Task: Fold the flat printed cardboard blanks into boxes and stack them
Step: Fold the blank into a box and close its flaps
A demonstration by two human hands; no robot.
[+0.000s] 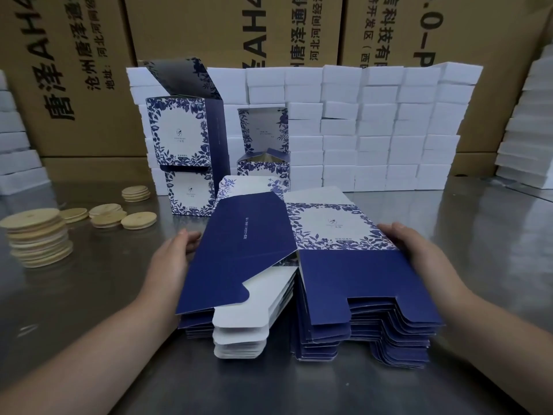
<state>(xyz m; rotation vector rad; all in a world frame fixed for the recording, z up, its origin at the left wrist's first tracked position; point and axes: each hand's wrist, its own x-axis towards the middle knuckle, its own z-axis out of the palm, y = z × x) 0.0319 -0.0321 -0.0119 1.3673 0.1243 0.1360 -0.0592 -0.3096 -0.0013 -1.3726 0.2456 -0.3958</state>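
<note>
While half-open atop its stack (374, 339), blank (245, 235) clasped edgewise between left fingers (190, 238) and right fingers (392, 231).

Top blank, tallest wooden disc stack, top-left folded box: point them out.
top blank (239, 253): head view, dark blue panel.
tallest wooden disc stack (30, 218): head view, top disc.
top-left folded box (176, 130): head view, white front face.

Dim cool light, soft glare on steel table (493, 235), wide-angle bending at edges

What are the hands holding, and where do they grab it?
The top cardboard blank: the left hand grips its navy left edge, the right hand its floral right edge.
</note>
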